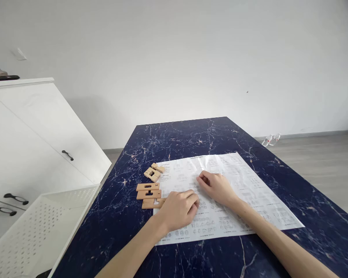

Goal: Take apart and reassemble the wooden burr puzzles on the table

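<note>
A large printed instruction sheet (188, 173) lies on the table under both hands. My left hand (181, 208) rests on its left part with fingers bent inward and nothing visible in them. It partly covers the right end of the nearest slotted wooden piece (148, 203). Above that lie two more slotted wooden pieces, one marked 1 (141, 194) and one marked 2 (141, 187). Farther up is a small group of pale wooden blocks (152, 175), overlapping the sheet's left edge. My right hand (217, 187) rests mid-sheet in a loose fist; no object shows in it.
The dark blue marbled table (176, 135) extends toward a white wall (174, 61). At left stand a white cabinet (46, 127) with black handles and a perforated white surface (31, 224). Clear plastic bottles (271, 139) appear beyond the table's right edge.
</note>
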Tool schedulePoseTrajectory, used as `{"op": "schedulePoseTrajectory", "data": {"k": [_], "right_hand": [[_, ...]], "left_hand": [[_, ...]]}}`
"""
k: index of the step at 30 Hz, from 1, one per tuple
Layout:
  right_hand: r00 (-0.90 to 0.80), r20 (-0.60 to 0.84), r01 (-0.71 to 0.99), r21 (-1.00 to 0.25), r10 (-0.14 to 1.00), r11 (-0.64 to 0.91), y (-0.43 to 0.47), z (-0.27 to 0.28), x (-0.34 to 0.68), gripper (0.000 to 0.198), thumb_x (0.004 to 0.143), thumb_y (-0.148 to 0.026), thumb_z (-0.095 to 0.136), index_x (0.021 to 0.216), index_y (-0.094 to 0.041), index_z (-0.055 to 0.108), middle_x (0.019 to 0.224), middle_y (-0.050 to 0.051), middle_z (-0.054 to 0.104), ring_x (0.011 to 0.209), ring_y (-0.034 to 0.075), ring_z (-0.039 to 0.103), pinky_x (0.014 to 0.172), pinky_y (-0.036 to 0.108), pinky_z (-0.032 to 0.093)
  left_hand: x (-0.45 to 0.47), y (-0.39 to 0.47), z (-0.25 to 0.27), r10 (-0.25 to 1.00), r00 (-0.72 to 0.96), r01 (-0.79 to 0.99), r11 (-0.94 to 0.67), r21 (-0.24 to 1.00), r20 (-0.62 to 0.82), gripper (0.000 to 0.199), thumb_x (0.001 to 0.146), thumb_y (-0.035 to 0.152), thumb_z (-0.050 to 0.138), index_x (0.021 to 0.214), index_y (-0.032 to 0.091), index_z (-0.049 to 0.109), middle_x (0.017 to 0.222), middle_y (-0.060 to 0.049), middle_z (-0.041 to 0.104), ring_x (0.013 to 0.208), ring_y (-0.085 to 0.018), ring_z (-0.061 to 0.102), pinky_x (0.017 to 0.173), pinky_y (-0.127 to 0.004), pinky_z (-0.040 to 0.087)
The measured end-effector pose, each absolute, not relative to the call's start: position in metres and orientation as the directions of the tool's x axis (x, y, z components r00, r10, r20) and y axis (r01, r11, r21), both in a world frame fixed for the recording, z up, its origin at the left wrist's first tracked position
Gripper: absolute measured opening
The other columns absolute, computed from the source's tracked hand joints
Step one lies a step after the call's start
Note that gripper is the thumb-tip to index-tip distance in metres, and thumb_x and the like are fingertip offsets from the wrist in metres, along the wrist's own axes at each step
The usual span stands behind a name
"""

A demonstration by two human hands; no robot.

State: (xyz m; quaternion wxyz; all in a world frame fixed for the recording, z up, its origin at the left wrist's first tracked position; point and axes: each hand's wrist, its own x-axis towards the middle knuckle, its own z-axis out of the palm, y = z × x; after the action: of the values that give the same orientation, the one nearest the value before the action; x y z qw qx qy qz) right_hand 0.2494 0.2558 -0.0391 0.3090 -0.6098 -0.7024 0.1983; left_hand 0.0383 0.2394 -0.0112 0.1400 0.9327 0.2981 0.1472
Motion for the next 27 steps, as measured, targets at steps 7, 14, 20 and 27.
{"op": "schedulePoseTrajectory", "data": {"k": [7, 14, 20, 27], "right_hand": [[-0.081, 0.201, 0.731, -0.653, 0.976, 0.196, 0.255, -0.0392, 0.2504, 0.035, 0.103, -0.045, 0.044, 0.078, -0.023, 0.053, 0.062, 0.001, 0.063, 0.051, 0.016, 0.052, 0.05, 0.027, 0.033], [-0.084, 0.211, 0.729, -0.653, 0.974, 0.205, 0.2555, -0.0414, 0.2508, 0.035, 0.104, -0.046, 0.044, 0.078, -0.023, 0.053, 0.061, 0.0, 0.062, 0.05, 0.016, 0.052, 0.05, 0.027, 0.033], [-0.093, 0.222, 0.729, -0.649, 0.971, 0.218, 0.2558, -0.0417, 0.2509, 0.036, 0.104, -0.046, 0.044, 0.077, -0.023, 0.052, 0.06, 0.001, 0.062, 0.05, 0.016, 0.052, 0.049, 0.027, 0.032], [-0.098, 0.215, 0.731, -0.647, 0.972, 0.217, 0.2566, -0.0428, 0.2514, 0.035, 0.104, -0.046, 0.045, 0.077, -0.023, 0.052, 0.06, 0.0, 0.061, 0.05, 0.015, 0.051, 0.05, 0.027, 0.033]], "left_hand": [[0.0363, 0.2406, -0.0104, 0.588, 0.775, 0.494, -0.792, 0.359, 0.23, 0.019, 0.093, 0.009, 0.049, 0.084, 0.018, 0.063, 0.084, 0.002, 0.071, 0.061, -0.011, 0.057, 0.058, -0.026, 0.036], [0.0353, 0.2433, -0.0109, 0.59, 0.757, 0.479, -0.794, 0.376, 0.282, 0.02, 0.092, 0.008, 0.05, 0.082, 0.017, 0.064, 0.08, 0.002, 0.071, 0.059, -0.01, 0.056, 0.057, -0.024, 0.039], [0.0356, 0.2429, -0.0142, 0.557, 0.777, 0.467, -0.822, 0.327, 0.292, 0.02, 0.093, 0.009, 0.049, 0.083, 0.018, 0.064, 0.081, 0.001, 0.071, 0.059, -0.011, 0.056, 0.059, -0.026, 0.042], [0.0358, 0.2422, -0.0151, 0.548, 0.78, 0.463, -0.83, 0.31, 0.303, 0.019, 0.093, 0.01, 0.05, 0.083, 0.018, 0.063, 0.08, 0.001, 0.07, 0.059, -0.012, 0.056, 0.059, -0.026, 0.041]]}}
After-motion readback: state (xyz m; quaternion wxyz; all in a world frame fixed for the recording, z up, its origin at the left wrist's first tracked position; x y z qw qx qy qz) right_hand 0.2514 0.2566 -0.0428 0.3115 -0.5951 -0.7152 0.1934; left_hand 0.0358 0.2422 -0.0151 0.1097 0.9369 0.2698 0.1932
